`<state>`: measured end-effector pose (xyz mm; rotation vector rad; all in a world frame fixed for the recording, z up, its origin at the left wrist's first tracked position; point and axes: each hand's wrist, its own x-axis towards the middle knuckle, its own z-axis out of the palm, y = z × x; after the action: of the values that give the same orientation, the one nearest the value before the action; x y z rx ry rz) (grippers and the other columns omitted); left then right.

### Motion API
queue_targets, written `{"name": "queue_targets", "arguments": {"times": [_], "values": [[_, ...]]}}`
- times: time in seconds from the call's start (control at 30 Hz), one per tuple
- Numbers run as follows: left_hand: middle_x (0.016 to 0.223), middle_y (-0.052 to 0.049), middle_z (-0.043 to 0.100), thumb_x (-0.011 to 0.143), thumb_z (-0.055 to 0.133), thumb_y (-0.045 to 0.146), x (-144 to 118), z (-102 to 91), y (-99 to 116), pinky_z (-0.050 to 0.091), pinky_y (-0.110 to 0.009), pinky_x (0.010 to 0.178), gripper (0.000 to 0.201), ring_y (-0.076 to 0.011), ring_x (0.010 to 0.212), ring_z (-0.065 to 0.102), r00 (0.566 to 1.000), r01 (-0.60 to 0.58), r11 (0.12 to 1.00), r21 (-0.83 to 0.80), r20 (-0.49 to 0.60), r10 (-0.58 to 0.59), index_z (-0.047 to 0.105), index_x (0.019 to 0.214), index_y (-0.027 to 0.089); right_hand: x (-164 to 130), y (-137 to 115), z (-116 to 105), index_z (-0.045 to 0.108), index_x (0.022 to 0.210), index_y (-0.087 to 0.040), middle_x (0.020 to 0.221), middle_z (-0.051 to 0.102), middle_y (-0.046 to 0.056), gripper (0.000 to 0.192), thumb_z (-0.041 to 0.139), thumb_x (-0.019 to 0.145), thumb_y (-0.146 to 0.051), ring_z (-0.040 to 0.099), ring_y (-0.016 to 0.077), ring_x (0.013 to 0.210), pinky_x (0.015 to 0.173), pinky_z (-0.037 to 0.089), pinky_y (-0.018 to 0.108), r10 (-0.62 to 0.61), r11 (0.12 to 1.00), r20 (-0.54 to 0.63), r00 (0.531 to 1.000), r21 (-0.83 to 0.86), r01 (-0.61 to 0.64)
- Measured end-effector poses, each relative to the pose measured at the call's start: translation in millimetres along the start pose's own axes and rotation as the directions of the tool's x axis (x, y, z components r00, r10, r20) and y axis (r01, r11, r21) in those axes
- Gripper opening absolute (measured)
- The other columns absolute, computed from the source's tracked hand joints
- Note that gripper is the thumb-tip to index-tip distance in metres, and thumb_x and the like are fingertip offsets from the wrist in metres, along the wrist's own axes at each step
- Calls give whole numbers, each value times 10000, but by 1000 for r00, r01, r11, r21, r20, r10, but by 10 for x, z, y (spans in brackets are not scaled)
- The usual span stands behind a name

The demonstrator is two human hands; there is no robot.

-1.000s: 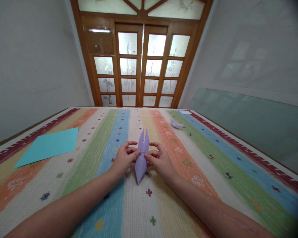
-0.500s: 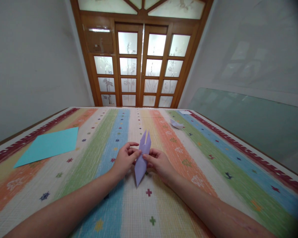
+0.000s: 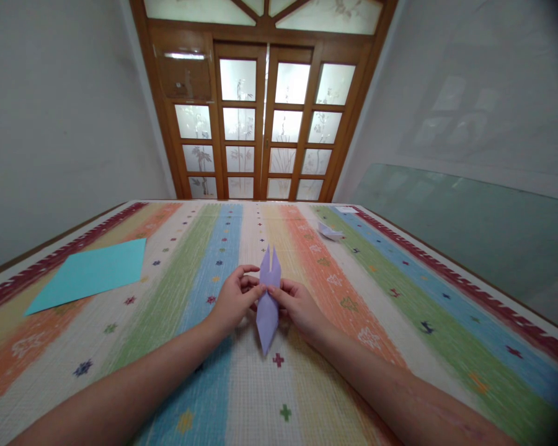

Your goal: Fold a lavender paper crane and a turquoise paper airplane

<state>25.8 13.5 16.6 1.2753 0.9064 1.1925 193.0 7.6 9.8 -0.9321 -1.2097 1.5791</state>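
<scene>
Your folding is well advanced on the slim, pointed piece of lilac paper (image 3: 268, 316), which sits just below the centre of the frame. Its main shape looks done: two narrow points, split by a slit, rise towards the top of the frame, and one broader point aims at the bottom edge. You have it pinched from both sides — your left hand (image 3: 232, 298) clamped on its left edge, your right hand (image 3: 301, 305) on its right, thumbs nearly meeting across the middle. The fingers behind the paper are mostly hidden, and how many folds are left cannot be told from this view.

Elsewhere on the tabletop with its striped, multicoloured cloth (image 3: 204, 396), the flat turquoise sheet of paper (image 3: 93, 272) at the left of the frame shows no creases, so any folding there looks not yet begun. The small, pale folded paper piece (image 3: 330, 233), right of centre, is already shaped — and out of your grasp.
</scene>
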Motion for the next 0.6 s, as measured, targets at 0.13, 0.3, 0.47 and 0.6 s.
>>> {"name": "queue_targets", "arguments": {"times": [0.13,0.3,0.47,0.6], "values": [[839,-48,692,732,800,413,21,3,-6,515,-243,533,549,-163,651,657,996,86,995,-41,-26,-88,584,1160,144,3,25,3,707,924,-161,724,670,18,397,773,768,-521,568,117,551,498,404,227,-19,999,1,1000,-36,19],[850,-88,716,727,792,397,38,-19,0,492,-245,567,341,-161,669,645,992,125,992,-14,-5,-125,707,910,122,4,49,15,696,952,-171,767,716,38,379,828,718,-437,639,145,592,532,466,244,15,1000,14,1000,14,-15],[791,-75,711,703,800,409,46,-45,-1,485,-259,589,322,-151,627,632,979,202,978,-43,24,-201,733,851,131,0,53,9,711,983,-173,788,732,47,389,836,711,-420,658,161,602,535,494,260,15,1000,36,999,4,-15],[722,-54,679,715,790,427,51,-51,-23,448,-236,551,315,-125,573,593,980,199,979,-40,26,-198,729,807,131,3,58,-7,715,880,-163,682,684,23,382,773,766,-523,605,135,528,483,446,237,8,999,19,1000,-37,-8]]}}
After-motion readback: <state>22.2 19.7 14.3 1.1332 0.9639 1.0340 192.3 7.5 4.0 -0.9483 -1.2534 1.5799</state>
